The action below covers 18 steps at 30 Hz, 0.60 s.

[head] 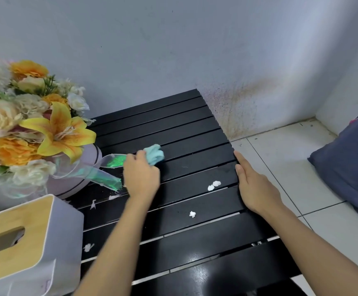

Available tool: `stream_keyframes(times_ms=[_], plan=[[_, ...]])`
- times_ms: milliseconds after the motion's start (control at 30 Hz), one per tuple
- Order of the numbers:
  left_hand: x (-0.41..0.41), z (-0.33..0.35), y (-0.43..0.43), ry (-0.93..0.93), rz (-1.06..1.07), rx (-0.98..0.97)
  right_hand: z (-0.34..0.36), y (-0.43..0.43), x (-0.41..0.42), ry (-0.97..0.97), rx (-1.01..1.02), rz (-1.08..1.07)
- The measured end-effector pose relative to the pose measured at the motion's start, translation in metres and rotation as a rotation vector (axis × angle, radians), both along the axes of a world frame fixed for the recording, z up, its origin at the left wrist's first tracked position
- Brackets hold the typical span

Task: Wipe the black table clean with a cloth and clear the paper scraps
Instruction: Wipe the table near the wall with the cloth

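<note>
Now, step: we wipe the black table [169,124].
Left hand [140,176]: clutching cloth [155,155].
Right hand [253,186]: flat on edge.
Next: we'd gather paper scraps [216,183].

The slatted black table [184,129] shows thin pale lines between its slats. The crumpled light-blue cloth [155,154] contrasts with it, as do the small white paper scraps [214,185]. At the left, the artificial flower bouquet [24,116] mixes cream and orange blooms with a yellow lily speckled orange. Its round box [71,186] is pale pink and its sheer ribbon [107,177] shimmers green. The near-left tissue box [67,236] is white with a tan wooden lid. The painted wall [173,39] is pale blue-grey, stained speckled brown at the right. The tiled floor [280,167] is white and the right-hand cushion [349,167] dark blue.
</note>
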<state>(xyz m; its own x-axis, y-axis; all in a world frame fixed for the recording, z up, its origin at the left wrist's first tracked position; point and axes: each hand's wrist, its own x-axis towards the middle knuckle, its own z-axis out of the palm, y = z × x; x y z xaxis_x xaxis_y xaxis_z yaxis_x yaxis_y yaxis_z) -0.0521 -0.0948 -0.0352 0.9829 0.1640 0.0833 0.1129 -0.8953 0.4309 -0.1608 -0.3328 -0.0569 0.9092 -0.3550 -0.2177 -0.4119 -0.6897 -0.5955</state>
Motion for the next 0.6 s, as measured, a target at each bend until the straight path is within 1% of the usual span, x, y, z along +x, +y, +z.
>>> stream_keyframes(times_ms=[67, 133, 167, 200, 233, 267, 300, 333, 367, 400, 433, 500, 567, 600], plan=[[-0.027, -0.005, -0.028, -0.05, -0.069, 0.016, 0.0, 0.0, 0.0, 0.001, -0.004, 0.0], [-0.054, -0.004, -0.048, -0.053, -0.259, -0.059, 0.001, -0.001, 0.0, 0.005, 0.001, -0.003], [-0.063, 0.0, -0.053, 0.009, -0.371, -0.159, 0.001, -0.001, 0.0, 0.006, 0.009, -0.009], [-0.067, 0.005, -0.053, 0.109, -0.453, -0.282, 0.002, -0.001, 0.0, 0.006, 0.018, -0.011], [-0.068, 0.013, -0.049, 0.224, -0.482, -0.456, 0.002, -0.001, -0.001, 0.007, 0.025, -0.01], [-0.066, 0.019, -0.04, 0.283, -0.45, -0.627, 0.003, -0.002, -0.001, 0.006, 0.034, -0.007], [-0.061, 0.022, -0.027, 0.249, -0.37, -0.71, 0.003, -0.002, -0.001, 0.003, 0.044, -0.004], [-0.053, 0.022, -0.012, 0.184, -0.271, -0.721, 0.002, -0.002, -0.001, 0.0, 0.053, -0.004], [-0.043, 0.019, 0.002, 0.1, -0.192, -0.647, 0.002, -0.003, -0.002, -0.002, 0.057, -0.004], [-0.034, 0.013, 0.015, 0.034, -0.123, -0.514, 0.002, -0.002, -0.002, -0.002, 0.056, -0.004], [-0.03, 0.008, 0.022, 0.017, -0.074, -0.362, 0.001, -0.002, -0.001, -0.003, 0.054, -0.004], [-0.038, 0.002, 0.011, 0.023, -0.012, -0.126, 0.001, -0.002, 0.0, -0.004, 0.049, -0.004], [-0.063, -0.001, -0.02, -0.024, -0.033, -0.003, 0.001, -0.001, 0.0, -0.003, 0.042, -0.006], [-0.076, -0.003, -0.036, -0.055, -0.101, 0.001, 0.001, -0.002, 0.0, -0.002, 0.034, -0.008]])
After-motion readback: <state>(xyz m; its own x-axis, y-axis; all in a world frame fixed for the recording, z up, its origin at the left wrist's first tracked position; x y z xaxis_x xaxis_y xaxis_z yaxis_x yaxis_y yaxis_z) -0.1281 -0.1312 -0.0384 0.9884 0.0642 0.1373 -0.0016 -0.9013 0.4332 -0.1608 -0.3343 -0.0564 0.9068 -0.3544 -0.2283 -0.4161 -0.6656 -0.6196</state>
